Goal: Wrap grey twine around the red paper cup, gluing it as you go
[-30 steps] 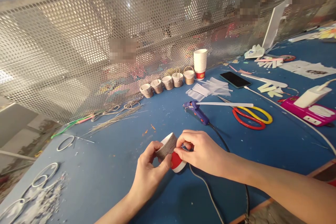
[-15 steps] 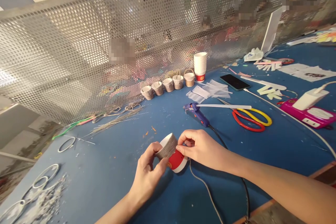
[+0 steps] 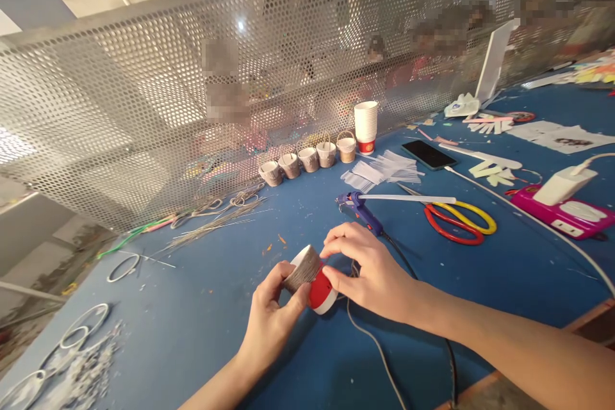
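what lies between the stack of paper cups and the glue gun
White strips lie between the cup stack and the glue gun, seen in the head view.

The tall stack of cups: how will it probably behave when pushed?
The stack of cups would probably tip, standing tall on a narrow base. Once down, it may roll, being round; the nested cups could slide apart, nothing visible binding them.
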Tool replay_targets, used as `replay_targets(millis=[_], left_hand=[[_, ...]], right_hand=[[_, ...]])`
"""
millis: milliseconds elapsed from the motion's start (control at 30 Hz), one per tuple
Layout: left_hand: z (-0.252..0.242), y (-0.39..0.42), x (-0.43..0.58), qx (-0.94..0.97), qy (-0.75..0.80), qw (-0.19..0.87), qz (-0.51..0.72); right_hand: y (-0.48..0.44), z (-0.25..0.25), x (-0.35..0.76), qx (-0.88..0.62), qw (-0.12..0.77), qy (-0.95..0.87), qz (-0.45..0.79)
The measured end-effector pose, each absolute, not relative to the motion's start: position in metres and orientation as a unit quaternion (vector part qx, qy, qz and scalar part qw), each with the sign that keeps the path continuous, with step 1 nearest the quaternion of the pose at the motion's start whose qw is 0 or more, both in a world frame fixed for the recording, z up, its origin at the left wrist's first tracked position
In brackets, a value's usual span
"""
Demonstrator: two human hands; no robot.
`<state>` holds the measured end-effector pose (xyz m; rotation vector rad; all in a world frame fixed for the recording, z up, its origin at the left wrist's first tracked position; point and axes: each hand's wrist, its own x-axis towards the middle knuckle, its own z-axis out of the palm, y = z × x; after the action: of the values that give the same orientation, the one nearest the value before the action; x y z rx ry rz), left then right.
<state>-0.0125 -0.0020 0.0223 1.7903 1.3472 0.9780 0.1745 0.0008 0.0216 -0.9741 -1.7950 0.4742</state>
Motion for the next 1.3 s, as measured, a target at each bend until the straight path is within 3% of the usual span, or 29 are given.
replay_targets(millis=[200, 567, 767, 1167, 1300], left_hand=[[0.023, -0.003, -0.012, 0.710, 0.493, 0.337, 0.373], [0.019, 0.000, -0.019, 0.678, 0.463, 0.419, 0.388], [0.021, -0.001, -0.018, 0.694, 0.461, 0.412, 0.369], [0.005, 0.009, -0.026, 0.662, 0.410, 0.498, 0.381], [0.006, 0.010, -0.025, 0.667, 0.418, 0.473, 0.396]], right_hand=[[0.001, 0.016, 0.168, -0.426, 0.461, -0.751, 0.205], [0.008, 0.022, 0.177, -0.398, 0.418, -0.677, 0.457], [0.005, 0.020, 0.172, -0.407, 0.416, -0.714, 0.388], [0.015, 0.025, 0.187, -0.368, 0.377, -0.703, 0.477], [0.012, 0.024, 0.185, -0.372, 0.433, -0.703, 0.424]])
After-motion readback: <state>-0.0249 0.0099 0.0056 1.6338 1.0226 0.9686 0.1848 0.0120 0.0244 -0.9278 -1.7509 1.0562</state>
